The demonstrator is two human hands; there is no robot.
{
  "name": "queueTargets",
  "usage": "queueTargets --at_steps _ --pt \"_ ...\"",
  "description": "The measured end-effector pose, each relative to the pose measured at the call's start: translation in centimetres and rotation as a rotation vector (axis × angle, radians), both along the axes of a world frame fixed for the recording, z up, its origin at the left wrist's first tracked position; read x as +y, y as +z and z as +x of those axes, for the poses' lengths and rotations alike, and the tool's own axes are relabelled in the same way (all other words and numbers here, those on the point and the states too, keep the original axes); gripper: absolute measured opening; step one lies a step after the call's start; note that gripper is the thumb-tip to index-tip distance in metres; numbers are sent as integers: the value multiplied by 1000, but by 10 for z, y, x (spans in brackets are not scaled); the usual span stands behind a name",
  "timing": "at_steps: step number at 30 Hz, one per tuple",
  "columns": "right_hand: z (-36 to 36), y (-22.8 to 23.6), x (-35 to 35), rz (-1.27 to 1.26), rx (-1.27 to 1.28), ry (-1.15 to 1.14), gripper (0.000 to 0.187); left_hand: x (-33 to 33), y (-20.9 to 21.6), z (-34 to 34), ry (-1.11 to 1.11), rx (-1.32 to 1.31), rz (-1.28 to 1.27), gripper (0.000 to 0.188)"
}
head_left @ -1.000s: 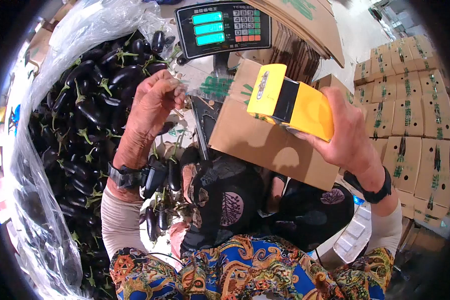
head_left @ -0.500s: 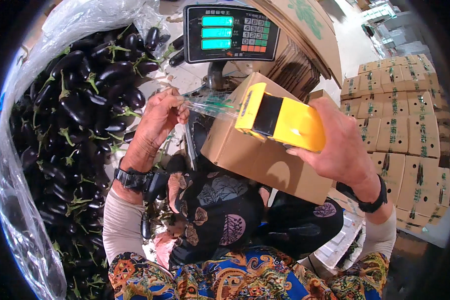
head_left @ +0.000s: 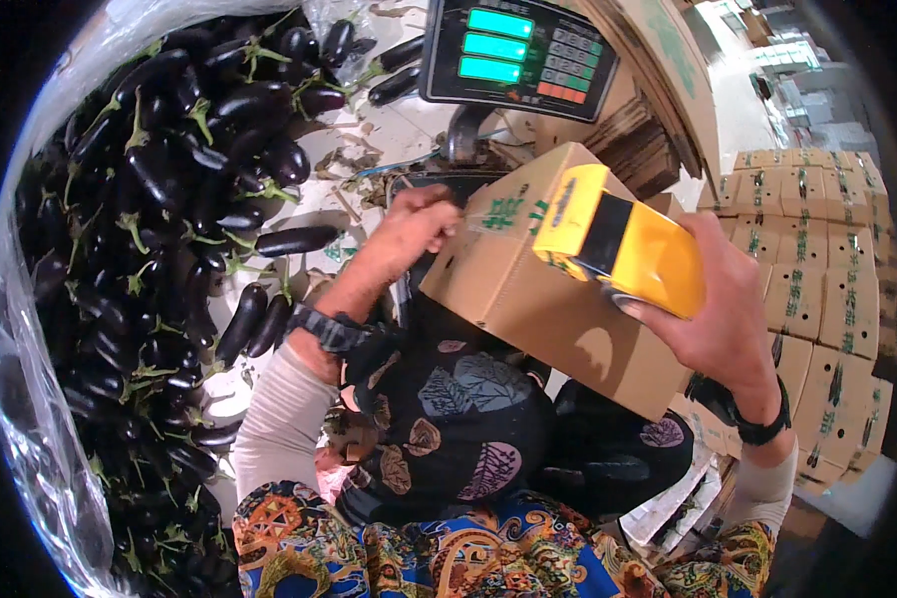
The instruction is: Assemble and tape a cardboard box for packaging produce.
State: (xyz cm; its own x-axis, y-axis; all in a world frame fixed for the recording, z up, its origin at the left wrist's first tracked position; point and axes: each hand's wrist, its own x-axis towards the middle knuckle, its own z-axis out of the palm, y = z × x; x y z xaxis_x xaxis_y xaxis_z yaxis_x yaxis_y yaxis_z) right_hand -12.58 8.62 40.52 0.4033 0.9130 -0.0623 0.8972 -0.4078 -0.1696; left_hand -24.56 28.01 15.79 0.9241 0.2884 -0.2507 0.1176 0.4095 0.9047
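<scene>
A closed brown cardboard box [head_left: 558, 319] rests tilted across my lap. My right hand [head_left: 713, 294] grips a yellow tape dispenser [head_left: 663, 259] with a dark band, held against the box's upper face. Clear packing tape [head_left: 498, 221] runs over that face, above green print, from the dispenser toward my left hand. At the box's far left edge, my left hand [head_left: 419, 229] has its fingers curled together around the tape's end; the fingertips are partly hidden.
A large heap of eggplants [head_left: 159, 289] lies on a clear plastic sheet [head_left: 30, 399] to the left. A scale display [head_left: 518, 55] stands ahead, beside flat cardboard [head_left: 648, 140]. Stacked cartons [head_left: 807, 269] fill the right side.
My left hand has moved right and down to the box edge, and the tape between the hands now lies closer to the cardboard. The whole view has shifted, with more loose eggplants showing.
</scene>
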Motion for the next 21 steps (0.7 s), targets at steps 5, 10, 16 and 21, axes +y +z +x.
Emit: queueTargets --at_steps 5,10,16,21 --pt "-1 -3 -4 19 -32 4 55 -17 3 10 -71 8 275 30" --pt "-3 -3 -2 -14 -43 -17 57 -9 -16 15 -142 -159 605 34" --pt "-2 -3 -4 -19 -77 -10 58 -14 -10 17 -311 -13 916 31" --pt "-3 -5 -7 -11 -147 10 59 -22 -15 5 -119 43 623 35"
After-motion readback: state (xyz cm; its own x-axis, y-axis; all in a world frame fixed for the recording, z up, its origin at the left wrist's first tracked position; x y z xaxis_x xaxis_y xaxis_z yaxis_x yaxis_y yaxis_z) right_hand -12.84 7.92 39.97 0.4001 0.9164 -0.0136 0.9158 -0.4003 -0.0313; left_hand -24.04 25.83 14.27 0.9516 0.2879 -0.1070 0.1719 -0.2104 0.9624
